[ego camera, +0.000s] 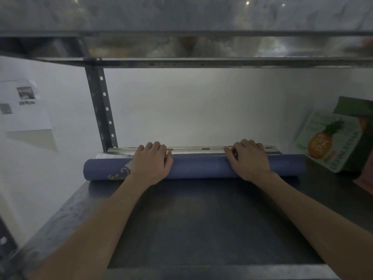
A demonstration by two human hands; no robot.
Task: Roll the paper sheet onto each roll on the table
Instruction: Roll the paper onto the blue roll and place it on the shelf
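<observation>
I stand at a dark metal shelf set against a white wall, with another metal shelf overhead and a perforated upright post at eleven o'clock. A carton with a pineapple picture leans at two o'clock, and printed sheets hang on the wall at nine o'clock. The blue paper roll lies crosswise at the far edge of the shelf, just in front of a shiny metal rail. My left hand presses flat on its left part, my right hand on its right part; both lie palm down, fingers curled over the top of the roll, not clenched round it
</observation>
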